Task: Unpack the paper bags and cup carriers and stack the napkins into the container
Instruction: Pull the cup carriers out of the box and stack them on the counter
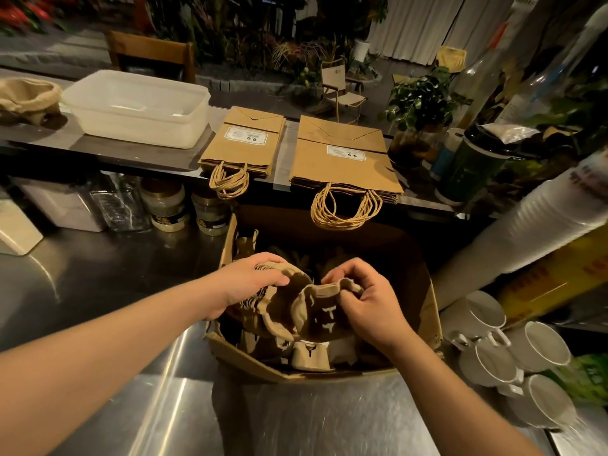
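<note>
Over the cardboard box [424, 311], my left hand [250, 281] and right hand [365, 301] grip the cup carriers [296, 307] by their rims; they look light, stiff pulp, easily torn.

Two squat glass jars with dark labels [167, 205] are standing side by side under the raised ledge, on the shiny stainless-steel counter [98, 274]. Several white ceramic mugs [513, 353] are lying on their sides in a cluster at the right edge. Above them a long sleeve of stacked white disposable cups [539, 225] is slanting across the corner. A leafy green potted plant [421, 103] is sitting beyond the ledge, and a pale folding chair [342, 90] is standing farther back.
</note>
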The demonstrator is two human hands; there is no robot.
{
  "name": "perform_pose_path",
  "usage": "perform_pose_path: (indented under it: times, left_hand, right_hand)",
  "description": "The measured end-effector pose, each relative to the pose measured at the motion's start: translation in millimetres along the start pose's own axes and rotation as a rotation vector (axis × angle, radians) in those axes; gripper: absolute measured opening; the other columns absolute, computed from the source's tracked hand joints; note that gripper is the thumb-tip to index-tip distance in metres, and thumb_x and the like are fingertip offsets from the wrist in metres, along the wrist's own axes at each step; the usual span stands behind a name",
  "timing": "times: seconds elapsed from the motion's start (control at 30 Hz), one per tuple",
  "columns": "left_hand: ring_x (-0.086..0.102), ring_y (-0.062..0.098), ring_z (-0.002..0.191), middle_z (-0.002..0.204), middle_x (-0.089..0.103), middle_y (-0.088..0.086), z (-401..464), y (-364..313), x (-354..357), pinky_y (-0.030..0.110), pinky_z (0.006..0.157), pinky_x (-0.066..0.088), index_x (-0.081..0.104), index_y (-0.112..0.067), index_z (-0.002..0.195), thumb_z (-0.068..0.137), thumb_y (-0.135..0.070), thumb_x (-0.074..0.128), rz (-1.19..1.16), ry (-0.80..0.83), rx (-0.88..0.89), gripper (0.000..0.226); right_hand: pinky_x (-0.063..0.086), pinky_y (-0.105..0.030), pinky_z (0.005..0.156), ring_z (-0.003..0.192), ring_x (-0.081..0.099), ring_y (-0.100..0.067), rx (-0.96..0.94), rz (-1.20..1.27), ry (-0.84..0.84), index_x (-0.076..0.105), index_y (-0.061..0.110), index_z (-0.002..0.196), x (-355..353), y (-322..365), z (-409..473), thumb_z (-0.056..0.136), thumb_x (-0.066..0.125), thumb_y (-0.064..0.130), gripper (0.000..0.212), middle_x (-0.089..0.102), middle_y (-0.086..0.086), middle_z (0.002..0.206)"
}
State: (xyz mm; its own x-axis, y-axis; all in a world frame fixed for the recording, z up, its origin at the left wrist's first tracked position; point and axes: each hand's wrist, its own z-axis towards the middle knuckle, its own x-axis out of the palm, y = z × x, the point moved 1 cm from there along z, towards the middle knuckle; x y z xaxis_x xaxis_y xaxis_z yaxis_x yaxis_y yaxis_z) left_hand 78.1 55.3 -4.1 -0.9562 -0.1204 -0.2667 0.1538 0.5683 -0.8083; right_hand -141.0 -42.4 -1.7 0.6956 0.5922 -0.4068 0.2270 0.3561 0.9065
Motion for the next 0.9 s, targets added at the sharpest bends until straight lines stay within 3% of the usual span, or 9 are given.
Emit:
perform_pose_path:
  times: [0.1,0.23,0.3,0.43,0.6,0.67,0.77,0.83,0.9]
  left_hand:
    - [0.049,0.016,0.120,0.124,0.057,-0.012,-0.1,-0.5,7.6,0.040,0.100,0.035,0.059,-0.051,0.118,0.101,-0.053,0.055,0.033,0.020,0.012,0.017]
    - [0.038,0.022,0.141,0.148,0.046,-0.007,-4.2,-1.4,14.4,0.043,0.112,0.029,0.050,-0.055,0.117,0.103,-0.059,0.044,0.068,0.032,-0.003,0.015]
    - [0.034,0.026,0.148,0.160,0.041,-0.003,-6.8,-1.8,15.6,0.046,0.118,0.025,0.046,-0.057,0.120,0.101,-0.062,0.044,0.057,0.044,0.002,0.019]
    - [0.032,0.027,0.150,0.161,0.039,-0.001,-9.6,0.9,16.4,0.047,0.120,0.024,0.048,-0.059,0.104,0.097,-0.066,0.047,0.023,0.051,-0.011,0.010]
    - [0.034,0.024,0.148,0.156,0.045,-0.003,-4.9,8.1,16.9,0.048,0.120,0.025,0.053,-0.060,0.106,0.080,-0.076,0.052,-0.061,0.047,-0.001,0.030]
    - [0.034,0.025,0.148,0.155,0.046,-0.002,-2.7,11.5,15.9,0.049,0.121,0.025,0.055,-0.057,0.114,0.069,-0.085,0.056,-0.098,0.037,0.003,0.053]
    - [0.035,0.025,0.147,0.158,0.044,0.000,1.0,14.9,14.0,0.050,0.123,0.024,0.045,-0.050,0.143,0.051,-0.096,0.066,-0.111,0.052,0.026,0.105]
    - [0.037,0.023,0.144,0.154,0.046,0.000,1.4,14.0,15.1,0.048,0.122,0.024,0.039,-0.046,0.149,0.061,-0.088,0.070,-0.120,0.077,0.043,0.102]
    - [0.039,0.019,0.137,0.145,0.049,-0.003,-0.2,12.6,15.8,0.045,0.118,0.024,0.040,-0.049,0.143,0.062,-0.084,0.074,-0.142,0.111,0.051,0.094]
  right_hand:
    - [0.055,-0.026,0.088,0.101,0.062,-0.013,-0.119,-0.129,0.081,0.067,0.026,0.086,7.3,7.2,8.7,0.087,0.067,0.001,0.026,0.063,0.009,0.101]
    - [0.051,-0.027,0.094,0.106,0.054,-0.008,-0.063,-0.139,0.198,0.067,0.035,0.087,14.5,11.9,15.5,0.092,0.067,0.007,0.028,0.052,0.010,0.108]
    - [0.050,-0.032,0.098,0.108,0.051,-0.007,-0.036,-0.196,0.254,0.062,0.035,0.095,17.7,12.5,17.9,0.093,0.063,0.005,0.030,0.048,0.013,0.112]
    - [0.046,-0.034,0.106,0.117,0.042,-0.009,-0.029,-0.369,0.319,0.049,0.031,0.121,19.4,13.3,23.3,0.092,0.058,-0.001,0.044,0.040,0.013,0.123]
    - [0.041,-0.030,0.113,0.134,0.036,-0.008,-0.084,-0.478,0.391,0.043,0.030,0.146,21.8,15.8,30.0,0.092,0.057,-0.002,0.064,0.036,0.011,0.142]
    - [0.043,-0.029,0.112,0.134,0.038,-0.008,-0.110,-0.502,0.406,0.043,0.030,0.147,23.4,17.2,33.4,0.094,0.059,0.000,0.062,0.037,0.010,0.143]
    - [0.047,-0.028,0.107,0.130,0.043,-0.010,-0.141,-0.529,0.446,0.044,0.029,0.147,24.4,19.3,39.1,0.096,0.060,0.004,0.059,0.038,0.007,0.143]
    - [0.050,-0.028,0.102,0.124,0.048,-0.012,-0.149,-0.541,0.479,0.044,0.028,0.146,26.1,20.5,42.7,0.096,0.061,0.005,0.058,0.037,0.006,0.141]
    - [0.054,-0.029,0.096,0.115,0.051,-0.013,-0.158,-0.549,0.491,0.044,0.028,0.146,28.6,20.7,44.9,0.097,0.062,0.007,0.056,0.034,0.006,0.138]
